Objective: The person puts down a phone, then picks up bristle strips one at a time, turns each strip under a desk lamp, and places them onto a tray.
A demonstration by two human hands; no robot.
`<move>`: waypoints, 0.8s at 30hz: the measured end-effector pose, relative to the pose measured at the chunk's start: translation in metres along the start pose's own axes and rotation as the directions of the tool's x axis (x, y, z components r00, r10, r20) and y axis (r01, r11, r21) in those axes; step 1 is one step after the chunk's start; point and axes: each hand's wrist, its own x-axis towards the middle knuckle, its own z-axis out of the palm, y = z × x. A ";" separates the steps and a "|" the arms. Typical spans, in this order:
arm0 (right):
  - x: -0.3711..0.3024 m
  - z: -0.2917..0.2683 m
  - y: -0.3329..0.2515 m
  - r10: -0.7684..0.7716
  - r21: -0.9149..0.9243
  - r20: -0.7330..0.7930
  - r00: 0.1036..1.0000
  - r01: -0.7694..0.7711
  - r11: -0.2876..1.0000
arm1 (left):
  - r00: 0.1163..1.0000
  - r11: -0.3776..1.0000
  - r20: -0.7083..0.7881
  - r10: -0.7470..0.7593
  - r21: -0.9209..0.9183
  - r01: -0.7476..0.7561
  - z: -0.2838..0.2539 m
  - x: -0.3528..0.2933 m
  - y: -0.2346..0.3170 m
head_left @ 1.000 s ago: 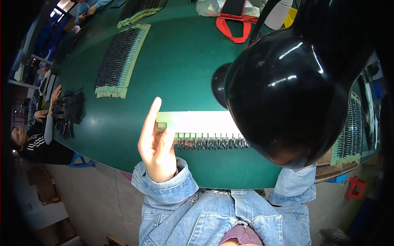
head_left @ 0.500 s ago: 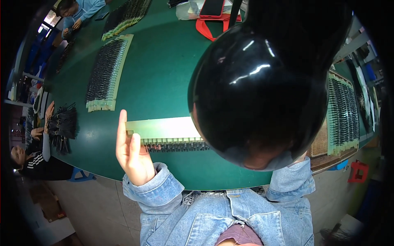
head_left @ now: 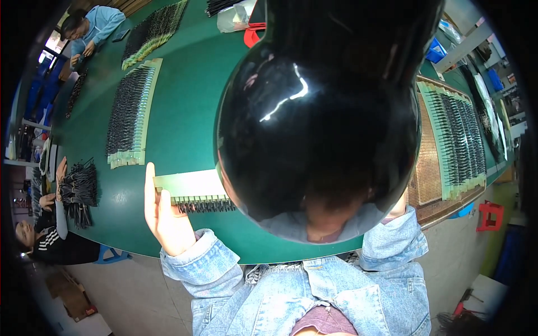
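Note:
My left hand [head_left: 172, 227] grips the left end of a long pale green strip [head_left: 190, 182], its fingers closed around that end. A row of small black pieces [head_left: 204, 206] sticks out along the strip's near edge. A big glossy black ball-shaped thing [head_left: 319, 145], close to the camera, covers the strip's right part. Of my right hand [head_left: 398, 207] only a bit by the wrist shows beside the ball's lower right; its fingers are hidden. Both arms wear denim sleeves.
Strips with rows of black parts [head_left: 131, 112] lie on the green table [head_left: 185, 101] at left. A black bundle [head_left: 79, 187] sits further left, near a person. Another person works at the far left. At right a brown tray [head_left: 425, 173] carries more strips [head_left: 457, 140].
The whole view has shifted, and the black ball appears further left. It covers more of the strip and the red-cased phone. My left hand still holds the strip's end.

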 end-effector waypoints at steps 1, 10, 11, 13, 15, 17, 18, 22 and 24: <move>-0.001 -0.006 0.004 -0.046 0.300 0.022 0.999 0.037 0.953 | 1.000 1.000 -0.008 -0.006 0.016 0.006 -0.001 0.000 -0.001; -0.004 0.006 -0.019 0.031 -0.588 -0.134 0.990 -0.105 0.802 | 0.997 0.997 -0.037 -0.066 0.023 0.067 -0.008 -0.003 0.003; -0.006 0.001 -0.022 0.010 -0.607 -0.135 0.991 -0.091 0.789 | 0.997 0.998 -0.035 -0.067 0.020 0.068 -0.013 -0.002 0.002; -0.007 -0.006 -0.023 -0.027 -0.638 -0.137 0.990 -0.067 0.767 | 0.972 0.924 0.161 -0.171 -0.316 0.215 -0.031 0.001 -0.001; -0.005 -0.006 -0.023 -0.029 -0.648 -0.109 0.994 -0.049 0.760 | 0.945 0.836 0.266 -0.192 -0.459 0.300 -0.036 0.001 -0.002; -0.001 -0.002 -0.021 -0.035 -0.665 -0.054 0.998 -0.010 0.747 | 0.919 0.769 0.348 -0.188 -0.530 0.358 -0.027 0.000 0.001; -0.001 -0.001 -0.021 -0.033 -0.665 -0.053 0.998 -0.011 0.747 | 0.904 0.731 0.388 -0.181 -0.562 0.387 -0.023 -0.001 0.001; -0.001 0.004 -0.021 -0.088 -0.667 -0.195 0.977 -0.066 0.742 | 0.970 0.883 0.238 -0.054 -0.442 0.158 -0.019 -0.008 -0.005; 0.000 0.007 -0.018 -0.115 -0.679 -0.220 0.969 -0.068 0.731 | 0.980 0.908 0.187 -0.076 -0.393 0.145 -0.022 -0.010 -0.007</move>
